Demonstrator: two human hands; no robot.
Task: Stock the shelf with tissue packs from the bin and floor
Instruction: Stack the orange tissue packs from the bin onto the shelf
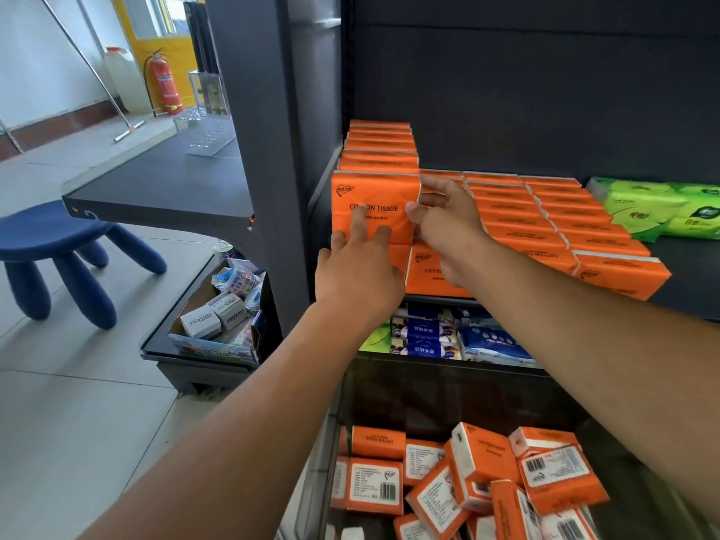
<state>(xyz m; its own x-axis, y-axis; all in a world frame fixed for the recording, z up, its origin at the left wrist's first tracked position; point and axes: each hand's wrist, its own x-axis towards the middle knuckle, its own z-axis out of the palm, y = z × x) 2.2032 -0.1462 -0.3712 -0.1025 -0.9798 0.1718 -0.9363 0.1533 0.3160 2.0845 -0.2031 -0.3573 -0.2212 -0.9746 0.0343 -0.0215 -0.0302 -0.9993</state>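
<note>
An orange "COTTON TISSUE" pack (376, 196) stands upright at the front of the upper left stack on the dark shelf (685, 267). My left hand (358, 267) presses straight fingers flat against its front face. My right hand (440, 228) holds its right edge, fingers on the side and thumb on the front. More orange packs (545, 228) fill rows across the shelf. Below, a clear bin (323, 454) holds several loose orange packs (475, 485).
Green tissue packs (662, 208) lie at the shelf's right end. Blue and white packs (448, 337) fill the shelf below. A blue stool (58, 247), a dark counter (163, 189) and a box of small goods (222, 317) stand to the left on the tiled floor.
</note>
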